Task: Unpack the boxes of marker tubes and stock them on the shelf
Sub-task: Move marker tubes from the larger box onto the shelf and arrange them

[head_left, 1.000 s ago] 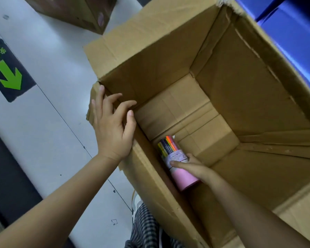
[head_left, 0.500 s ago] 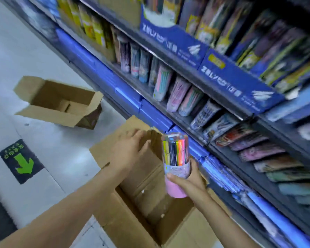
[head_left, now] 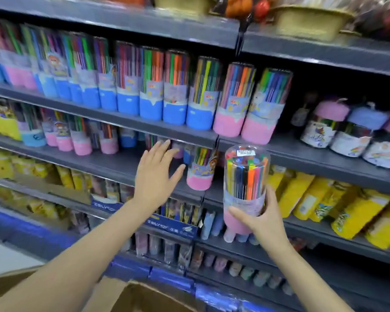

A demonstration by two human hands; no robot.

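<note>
My right hand [head_left: 260, 218] grips a clear marker tube [head_left: 245, 179] with a pink base and coloured markers inside, held upright in front of the grey shelf [head_left: 113, 162]. My left hand [head_left: 154, 174] is raised with fingers spread and straight, holding nothing, in front of a gap on that shelf. Just right of the gap stands another pink-based tube [head_left: 200, 170]. A row of taller marker tubes [head_left: 149, 86] with blue and pink bases fills the shelf above. The rim of the cardboard box [head_left: 144, 296] shows at the bottom.
Shorter jars with pink and blue lids [head_left: 338, 129] stand at the right. Yellow packs [head_left: 320, 199] lie on the shelf below right, more yellow packs [head_left: 14, 163] at the left. Blue display boxes [head_left: 171, 224] and small items fill the lower shelves. Baskets [head_left: 306, 21] sit on top.
My right hand lifted the pink-based tube out of the box up to shelf height. My left hand left the box flap and rose toward the shelf gap. The view swung up from box to shelves.
</note>
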